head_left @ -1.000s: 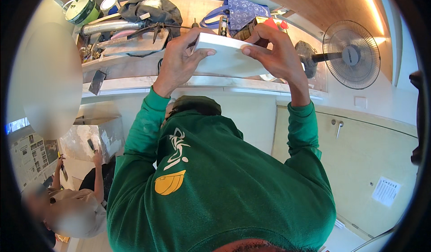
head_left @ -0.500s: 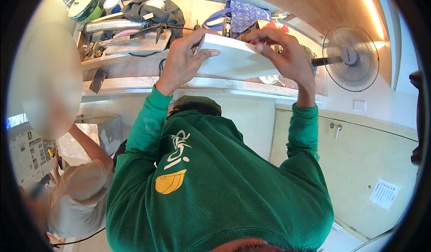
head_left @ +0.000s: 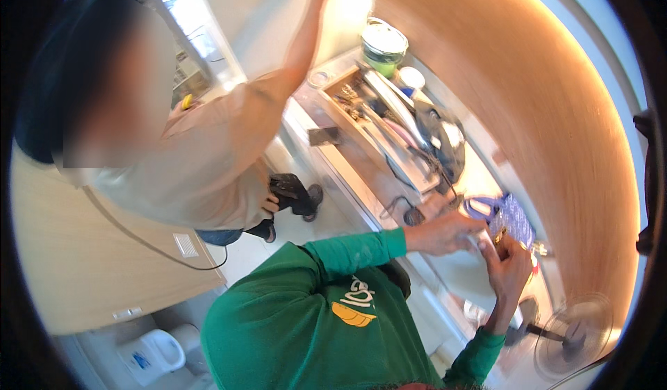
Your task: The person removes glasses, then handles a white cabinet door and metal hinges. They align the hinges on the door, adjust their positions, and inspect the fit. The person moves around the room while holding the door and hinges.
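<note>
A white rectangular board is held in front of me, over the worktop. My left hand grips its upper corner, with the thumb along the edge. My right hand is closed at the same edge, its thumb and fingers pinched close to my left thumb. Motion blur hides whether the right fingertips also hold something small. Just beyond the hands is a blue patterned bag. The board's far side is hidden from me.
A wooden tray of tools, a dark cloth bag and a green bucket stand along the worktop. A fan is at the lower right. On my left a person in a beige shirt raises an arm.
My view has swung left, so the worktop now slants down to the right. The hands have come closer together on the board's edge. The other person now appears nearer, one arm raised.
</note>
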Tool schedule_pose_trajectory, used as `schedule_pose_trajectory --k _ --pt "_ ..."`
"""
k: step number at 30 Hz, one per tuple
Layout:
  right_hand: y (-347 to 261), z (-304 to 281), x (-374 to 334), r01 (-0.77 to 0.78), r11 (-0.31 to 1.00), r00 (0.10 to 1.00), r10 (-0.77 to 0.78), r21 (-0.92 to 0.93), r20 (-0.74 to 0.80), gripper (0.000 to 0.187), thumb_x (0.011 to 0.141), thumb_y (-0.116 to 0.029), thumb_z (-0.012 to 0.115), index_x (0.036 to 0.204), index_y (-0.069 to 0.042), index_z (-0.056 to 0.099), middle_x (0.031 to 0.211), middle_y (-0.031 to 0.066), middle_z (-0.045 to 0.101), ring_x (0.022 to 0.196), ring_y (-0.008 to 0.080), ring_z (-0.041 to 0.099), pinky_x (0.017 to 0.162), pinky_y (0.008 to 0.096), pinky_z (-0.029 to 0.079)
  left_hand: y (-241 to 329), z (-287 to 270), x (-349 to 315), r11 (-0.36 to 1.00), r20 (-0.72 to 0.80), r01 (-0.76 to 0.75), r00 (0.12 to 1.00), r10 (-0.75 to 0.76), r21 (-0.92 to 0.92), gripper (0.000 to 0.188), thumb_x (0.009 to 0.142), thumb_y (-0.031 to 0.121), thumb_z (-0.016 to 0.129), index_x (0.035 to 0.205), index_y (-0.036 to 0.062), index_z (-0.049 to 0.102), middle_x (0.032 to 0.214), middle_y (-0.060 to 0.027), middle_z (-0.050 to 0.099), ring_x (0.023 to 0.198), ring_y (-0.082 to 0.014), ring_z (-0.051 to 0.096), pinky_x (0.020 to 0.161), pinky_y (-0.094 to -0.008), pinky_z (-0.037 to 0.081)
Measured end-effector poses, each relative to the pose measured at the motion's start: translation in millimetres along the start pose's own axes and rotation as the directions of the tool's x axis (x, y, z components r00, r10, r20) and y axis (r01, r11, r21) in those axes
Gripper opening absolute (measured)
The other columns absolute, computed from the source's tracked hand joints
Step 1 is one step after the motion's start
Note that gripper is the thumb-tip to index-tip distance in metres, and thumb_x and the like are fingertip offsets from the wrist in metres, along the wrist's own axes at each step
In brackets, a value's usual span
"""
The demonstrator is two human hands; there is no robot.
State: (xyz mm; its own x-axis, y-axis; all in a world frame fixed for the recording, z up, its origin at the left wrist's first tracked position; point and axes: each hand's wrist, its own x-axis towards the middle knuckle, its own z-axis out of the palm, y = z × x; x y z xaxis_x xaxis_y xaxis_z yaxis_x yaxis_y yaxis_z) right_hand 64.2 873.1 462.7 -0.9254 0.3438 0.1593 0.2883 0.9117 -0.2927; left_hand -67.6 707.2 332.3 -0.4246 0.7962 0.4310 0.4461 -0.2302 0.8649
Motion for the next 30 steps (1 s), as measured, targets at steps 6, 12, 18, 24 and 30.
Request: schedule_pose_trajectory --k 6,12,18,24,30 --pt "27 -37 0 0.161 0.873 0.925 -0.296 0.460 0.237 0.023 0.094 -0.006 0.086 0.106 0.001 0.067 0.088 0.0067 0.067 0.075 0.0171 0.064 0.070 0.0342 0.054 5 1 6 0.976 -0.016 -0.031 0.999 0.028 -0.217 0.041 0.100 0.005 0.084 0.136 0.0006 0.065 0.115 -0.0213 0.077 0.100 -0.0287 0.079 0.086 -0.0512 0.061" --pt "37 -28 7 0.135 0.845 0.919 -0.303 0.517 0.254 0.031 0.090 0.002 0.088 0.094 -0.005 0.058 0.076 0.0011 0.057 0.063 0.0125 0.049 0.059 0.0325 0.042 18 -2 -1 0.992 -0.084 -0.098 0.992 0.091 -0.079 0.060 0.101 0.007 0.084 0.156 0.0027 0.061 0.120 -0.0219 0.080 0.110 -0.0339 0.078 0.096 -0.0474 0.061" --pt "14 -1 23 0.409 0.880 0.909 -0.417 0.243 -0.020 0.048 0.088 -0.007 0.095 0.078 -0.005 0.048 0.061 0.0054 0.044 0.055 0.0192 0.035 0.054 0.0400 0.032 31 -7 -2 0.991 -0.041 -0.004 0.999 -0.002 -0.136 0.052 0.102 0.009 0.082 0.149 0.0010 0.063 0.115 -0.0202 0.079 0.105 -0.0342 0.077 0.093 -0.0502 0.058" --pt "6 -11 23 0.389 0.840 0.905 -0.426 0.377 0.015 0.021 0.090 -0.002 0.088 0.095 0.001 0.068 0.075 0.0106 0.056 0.059 0.0211 0.056 0.058 0.0363 0.043 25 -5 -1 0.991 -0.031 0.019 0.999 -0.024 -0.135 0.048 0.103 0.011 0.081 0.146 0.0005 0.063 0.117 -0.0218 0.078 0.109 -0.0371 0.076 0.095 -0.0504 0.056" --pt "9 -25 15 0.335 0.838 0.902 -0.417 0.430 0.109 0.018 0.092 0.003 0.081 0.108 0.003 0.074 0.085 0.0130 0.060 0.065 0.0199 0.061 0.059 0.0351 0.043 14 4 2 0.982 -0.070 0.057 0.995 -0.071 -0.180 0.044 0.101 0.017 0.086 0.135 -0.0030 0.067 0.113 -0.0221 0.078 0.110 -0.0369 0.077 0.093 -0.0489 0.057"
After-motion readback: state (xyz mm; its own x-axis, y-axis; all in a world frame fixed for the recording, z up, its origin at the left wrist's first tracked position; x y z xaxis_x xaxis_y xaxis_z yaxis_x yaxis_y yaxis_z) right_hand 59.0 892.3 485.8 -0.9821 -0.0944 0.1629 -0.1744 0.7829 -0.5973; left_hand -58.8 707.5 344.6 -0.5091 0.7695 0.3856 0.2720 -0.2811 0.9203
